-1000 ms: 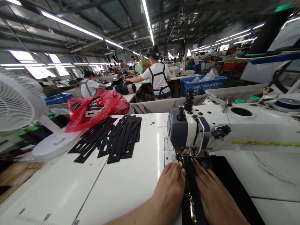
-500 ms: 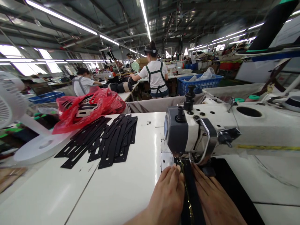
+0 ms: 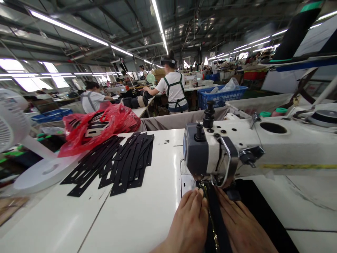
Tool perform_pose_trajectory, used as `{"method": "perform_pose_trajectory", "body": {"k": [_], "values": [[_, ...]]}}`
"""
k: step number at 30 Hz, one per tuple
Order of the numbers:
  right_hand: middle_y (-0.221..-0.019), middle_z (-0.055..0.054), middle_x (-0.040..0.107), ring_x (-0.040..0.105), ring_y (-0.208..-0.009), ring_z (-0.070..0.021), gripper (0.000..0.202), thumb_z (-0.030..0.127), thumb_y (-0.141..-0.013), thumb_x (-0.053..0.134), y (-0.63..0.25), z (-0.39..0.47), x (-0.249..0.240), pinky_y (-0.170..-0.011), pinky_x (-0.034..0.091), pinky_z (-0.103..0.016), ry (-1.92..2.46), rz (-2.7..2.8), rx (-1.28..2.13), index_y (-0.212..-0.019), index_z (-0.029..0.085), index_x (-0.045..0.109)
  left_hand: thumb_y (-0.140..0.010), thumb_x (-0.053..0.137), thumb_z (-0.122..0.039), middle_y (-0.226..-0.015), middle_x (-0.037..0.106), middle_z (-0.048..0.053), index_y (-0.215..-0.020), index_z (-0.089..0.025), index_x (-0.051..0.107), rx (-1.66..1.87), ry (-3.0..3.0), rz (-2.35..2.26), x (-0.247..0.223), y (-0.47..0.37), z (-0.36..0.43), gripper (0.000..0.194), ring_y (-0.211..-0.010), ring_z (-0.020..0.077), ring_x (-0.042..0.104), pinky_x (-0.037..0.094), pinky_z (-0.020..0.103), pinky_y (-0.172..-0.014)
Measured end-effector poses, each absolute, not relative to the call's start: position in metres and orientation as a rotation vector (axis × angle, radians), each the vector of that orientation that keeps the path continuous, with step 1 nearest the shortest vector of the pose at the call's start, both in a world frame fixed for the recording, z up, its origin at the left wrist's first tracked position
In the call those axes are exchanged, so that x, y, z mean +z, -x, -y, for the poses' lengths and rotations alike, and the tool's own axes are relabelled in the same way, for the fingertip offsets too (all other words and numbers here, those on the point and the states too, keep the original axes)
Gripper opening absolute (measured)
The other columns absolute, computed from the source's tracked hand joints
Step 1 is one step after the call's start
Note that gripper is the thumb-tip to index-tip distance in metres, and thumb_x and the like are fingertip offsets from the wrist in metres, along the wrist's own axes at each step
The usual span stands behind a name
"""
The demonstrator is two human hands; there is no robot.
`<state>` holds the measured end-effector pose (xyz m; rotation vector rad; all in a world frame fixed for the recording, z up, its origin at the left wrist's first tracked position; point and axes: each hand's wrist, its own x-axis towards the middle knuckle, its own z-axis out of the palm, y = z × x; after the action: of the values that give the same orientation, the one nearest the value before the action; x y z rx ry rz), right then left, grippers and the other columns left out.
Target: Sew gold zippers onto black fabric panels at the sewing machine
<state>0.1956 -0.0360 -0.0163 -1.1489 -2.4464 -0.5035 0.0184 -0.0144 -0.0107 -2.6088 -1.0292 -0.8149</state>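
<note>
A black zipper [image 3: 215, 230] with gold-coloured teeth runs lengthwise under the head of a sewing machine [image 3: 207, 151], along a strip of black fabric [image 3: 221, 225]. My left hand [image 3: 188, 218] is on the left of the zipper, fingers pressed together and closed on its edge close to the presser foot. To the right, my right hand [image 3: 242, 221] lies flat with fingers stretched toward the foot, pressing the fabric. More black fabric [image 3: 259, 196] spreads out beyond that hand. The machine head hides the needle, and the left fingertips are partly hidden.
Black slotted strips [image 3: 131, 161] lie piled on the white table [image 3: 137, 218], beside a red plastic bag [image 3: 105, 123] of cut pieces. A white fan [image 3: 39, 165] stands at left. Ahead are a blue basket [image 3: 221, 95] and a co-worker [image 3: 172, 88] in an apron.
The head view has shifted slightly, so the machine sits a little further left and the table lower. Both hands keep nearly the same place beside the zipper.
</note>
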Motion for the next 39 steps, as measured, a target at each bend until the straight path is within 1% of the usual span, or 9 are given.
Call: {"method": "perform_pose_trajectory", "body": {"k": [2, 5, 8, 10, 17, 24, 29, 34, 39], "values": [[-0.125, -0.015, 0.056, 0.051, -0.116, -0.023, 0.059, 0.012, -0.078, 0.041, -0.195, 0.036, -0.016, -0.09, 0.046, -0.039, 1.15, 2.436, -0.468, -0.136, 0.006, 0.034, -0.09, 0.03, -0.009, -0.109, 0.063, 0.014, -0.106, -0.008, 0.059, -0.795, 2.618, 0.996, -0.01, -0.017, 0.013, 0.033, -0.103, 0.0235, 0.059, 0.049, 0.036, -0.091], [-0.128, -0.013, 0.054, 0.047, -0.12, -0.0238, 0.058, 0.013, -0.079, 0.043, -0.195, 0.036, -0.016, -0.095, 0.043, -0.04, 1.178, 2.431, -0.389, -0.136, 0.01, 0.036, -0.09, 0.033, -0.009, -0.107, 0.064, 0.014, -0.105, -0.009, 0.059, -0.77, 2.622, 0.96, -0.01, -0.015, 0.011, 0.03, -0.101, 0.0235, 0.06, 0.051, 0.036, -0.088], [-0.132, -0.012, 0.049, 0.043, -0.124, -0.0243, 0.057, 0.014, -0.08, 0.043, -0.195, 0.036, -0.018, -0.098, 0.04, -0.042, 1.214, 2.406, -0.308, -0.137, 0.013, 0.037, -0.09, 0.033, -0.01, -0.108, 0.064, 0.013, -0.106, -0.01, 0.059, -0.753, 2.611, 0.929, -0.011, -0.013, 0.01, 0.03, -0.1, 0.0235, 0.061, 0.053, 0.036, -0.086], [-0.134, -0.011, 0.048, 0.041, -0.125, -0.0248, 0.057, 0.014, -0.08, 0.043, -0.195, 0.037, -0.021, -0.099, 0.039, -0.043, 1.222, 2.421, -0.311, -0.137, 0.015, 0.037, -0.09, 0.033, -0.01, -0.109, 0.063, 0.014, -0.107, -0.009, 0.058, -0.741, 2.6, 0.903, -0.013, -0.013, 0.01, 0.031, -0.1, 0.0241, 0.062, 0.054, 0.036, -0.085], [-0.133, -0.014, 0.048, 0.044, -0.122, -0.0254, 0.057, 0.014, -0.079, 0.045, -0.196, 0.038, -0.024, -0.096, 0.043, -0.043, 1.211, 2.464, -0.443, -0.135, 0.009, 0.038, -0.091, 0.028, -0.011, -0.108, 0.064, 0.014, -0.106, -0.009, 0.059, -0.764, 2.563, 0.904, -0.015, -0.014, 0.011, 0.035, -0.099, 0.0237, 0.063, 0.054, 0.036, -0.085], [-0.133, -0.014, 0.048, 0.042, -0.124, -0.0256, 0.057, 0.012, -0.077, 0.045, -0.196, 0.038, -0.025, -0.099, 0.04, -0.044, 1.213, 2.43, -0.379, -0.134, 0.01, 0.04, -0.092, 0.029, -0.012, -0.106, 0.065, 0.016, -0.105, -0.007, 0.059, -0.751, 2.525, 0.84, -0.015, -0.013, 0.01, 0.034, -0.096, 0.0246, 0.063, 0.056, 0.036, -0.081], [-0.134, -0.014, 0.047, 0.04, -0.125, -0.0252, 0.057, 0.013, -0.079, 0.045, -0.196, 0.038, -0.022, -0.099, 0.04, -0.044, 1.191, 2.427, -0.374, -0.136, 0.01, 0.037, -0.092, 0.027, -0.011, -0.108, 0.064, 0.015, -0.105, -0.009, 0.059, -0.762, 2.497, 0.888, -0.019, -0.016, 0.011, 0.035, -0.099, 0.0234, 0.062, 0.054, 0.035, -0.083], [-0.132, -0.014, 0.049, 0.043, -0.123, -0.0249, 0.059, 0.012, -0.078, 0.044, -0.197, 0.036, -0.023, -0.098, 0.04, -0.044, 1.172, 2.407, -0.403, -0.136, 0.01, 0.037, -0.091, 0.028, -0.009, -0.107, 0.063, 0.016, -0.104, -0.008, 0.059, -0.738, 2.507, 0.971, -0.018, -0.022, 0.015, 0.034, -0.099, 0.0229, 0.06, 0.052, 0.036, -0.085], [-0.131, -0.014, 0.051, 0.046, -0.121, -0.0241, 0.057, 0.012, -0.079, 0.044, -0.197, 0.032, -0.023, -0.096, 0.042, -0.043, 1.127, 2.403, -0.43, -0.135, 0.012, 0.039, -0.089, 0.031, -0.005, -0.102, 0.064, 0.017, -0.099, -0.006, 0.059, -0.758, 2.469, 1.02, -0.014, -0.027, 0.016, 0.03, -0.094, 0.0229, 0.061, 0.053, 0.037, -0.084]]}}
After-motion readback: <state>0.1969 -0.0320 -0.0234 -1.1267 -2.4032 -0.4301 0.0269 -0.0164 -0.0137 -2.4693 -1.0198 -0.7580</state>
